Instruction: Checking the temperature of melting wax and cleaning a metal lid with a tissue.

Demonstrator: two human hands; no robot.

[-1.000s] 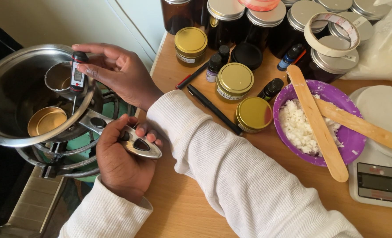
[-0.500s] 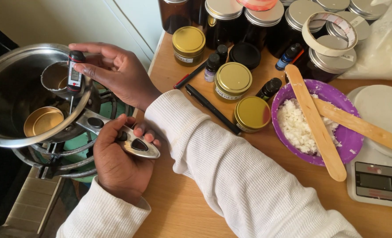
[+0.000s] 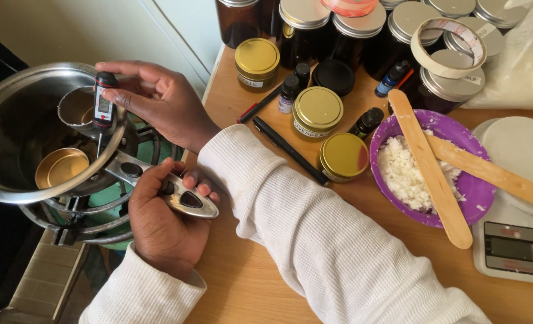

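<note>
R hand pinches a digital probe thermometer by its head, fingers clamped on it, stem dipping into a small metal cup inside the steel pot. Pot sits on a burner ring just off the tabletop's left edge. L hand is wrapped shut on the pot handle, steadying. A gold tin also sits in the pot. Step, by my read: temp check of the melt. Next calls for holding the probe still and keeping its display facing up.
</note>
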